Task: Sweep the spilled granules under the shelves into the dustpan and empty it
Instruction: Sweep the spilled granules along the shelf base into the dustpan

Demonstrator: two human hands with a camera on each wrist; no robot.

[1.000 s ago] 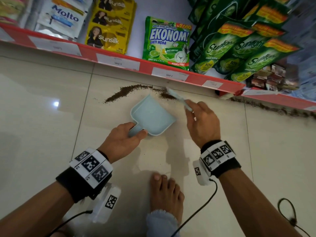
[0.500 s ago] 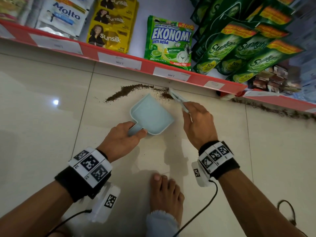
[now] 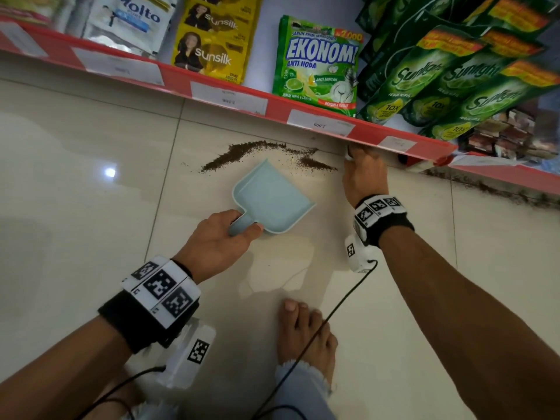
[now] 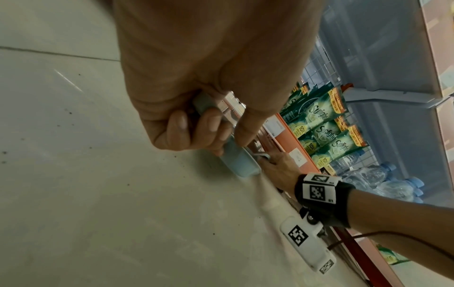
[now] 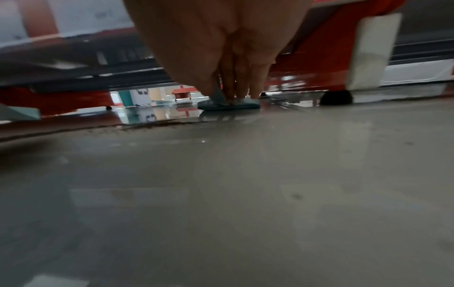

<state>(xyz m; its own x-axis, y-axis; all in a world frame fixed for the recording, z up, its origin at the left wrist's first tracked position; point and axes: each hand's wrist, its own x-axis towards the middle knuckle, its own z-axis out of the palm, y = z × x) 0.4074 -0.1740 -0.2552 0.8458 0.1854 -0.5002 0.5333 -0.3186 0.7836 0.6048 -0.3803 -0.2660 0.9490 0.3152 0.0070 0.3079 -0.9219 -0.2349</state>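
So, left to right: floor (image 3: 91, 192) is glossy cream tile, with a dark curved streak of granules (image 3: 242, 153) lying just ahead of the dustpan's open edge, plus a smaller clump to its right; left hand (image 3: 212, 241) grips the handle of the pale blue dustpan (image 3: 272, 201), fingers curled round it, thumb on top; the left wrist view shows the same wrap on the handle (image 4: 203, 104); pan sits flat on the tile, mouth toward the shelf, inside looks free of granules; bare foot (image 3: 303, 334) is planted behind the pan, a black cable crossing over it; right hand (image 3: 363, 174) is pushed up to the red shelf edge (image 3: 303, 110), fingertips hidden under it in the head view; the right wrist view shows its fingers closed on a small blue-grey brush (image 5: 228, 103), head touching the floor below the shelf base; motion blur there, so bristle detail can't be told; shelf carries Molto and Sunsilk sachets, an Ekonomi pack (image 3: 318, 62), then Sunlight pouches (image 3: 439, 80) further right; a second line of granules (image 3: 500, 189) runs along the shelf foot at far right, well apart from the pan
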